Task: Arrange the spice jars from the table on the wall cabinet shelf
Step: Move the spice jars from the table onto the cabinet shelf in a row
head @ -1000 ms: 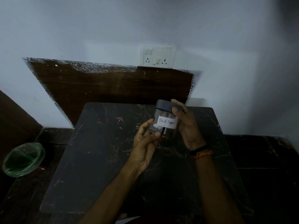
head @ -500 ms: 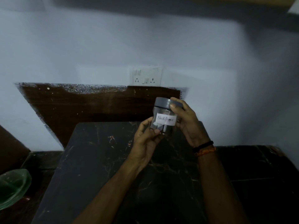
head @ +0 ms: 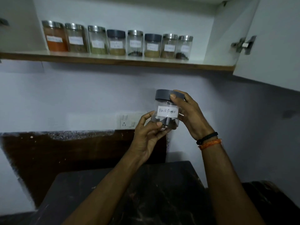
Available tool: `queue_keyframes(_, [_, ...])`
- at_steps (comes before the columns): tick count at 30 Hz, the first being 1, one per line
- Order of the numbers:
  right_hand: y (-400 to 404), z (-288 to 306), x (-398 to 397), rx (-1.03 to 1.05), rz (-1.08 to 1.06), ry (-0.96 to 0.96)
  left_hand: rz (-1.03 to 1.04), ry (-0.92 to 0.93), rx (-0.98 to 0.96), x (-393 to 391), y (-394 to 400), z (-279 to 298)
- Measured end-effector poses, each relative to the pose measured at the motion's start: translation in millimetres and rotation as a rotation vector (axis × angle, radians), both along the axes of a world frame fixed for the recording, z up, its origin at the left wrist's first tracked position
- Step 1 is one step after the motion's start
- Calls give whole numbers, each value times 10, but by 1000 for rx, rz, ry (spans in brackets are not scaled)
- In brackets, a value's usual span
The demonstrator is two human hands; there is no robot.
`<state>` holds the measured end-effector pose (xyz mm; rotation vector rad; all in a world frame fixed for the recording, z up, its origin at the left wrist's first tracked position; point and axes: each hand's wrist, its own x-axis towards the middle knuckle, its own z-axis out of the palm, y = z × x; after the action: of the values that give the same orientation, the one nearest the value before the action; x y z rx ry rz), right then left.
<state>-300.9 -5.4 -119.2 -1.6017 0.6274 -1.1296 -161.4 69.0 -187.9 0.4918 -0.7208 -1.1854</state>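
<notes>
A clear jar (head: 166,111) with a grey lid and a white label reading "Black Pepper" is held up in front of the wall, well below the shelf. My left hand (head: 148,135) cups its base from the lower left. My right hand (head: 189,114) grips its side, with the thumb on the lid. Above, the wall cabinet shelf (head: 113,60) carries a row of several labelled spice jars (head: 116,42). The shelf is bare to the right of the last jar (head: 184,47).
The open cabinet door (head: 272,39) with its hinge (head: 243,44) hangs at the upper right. A wall socket plate (head: 128,120) sits behind my left hand. The dark marble table (head: 113,192) lies below my arms, against a brown wall panel (head: 65,153).
Both hands have lifted the jar upward off the table level. My view has tilted up, so the shelf with its jars has come into sight.
</notes>
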Motion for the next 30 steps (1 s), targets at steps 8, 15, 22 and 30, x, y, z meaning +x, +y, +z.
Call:
queue_keyframes(8, [-139, 509, -201, -46, -97, 23, -34, -100, -89, -81, -330, 443])
queue_keyframes(15, [-476, 1096, -441, -122, -148, 18, -58, -214, -159, -199, -790, 1007])
queue_keyframes(22, [-1146, 1793, -674, -228, -259, 0, 311, -987, -241, -65, -1329, 1650])
queue_keyframes(30, [-2179, 2099, -795, -259, -364, 60, 569, -2206, -442, 53, -1994, 2102])
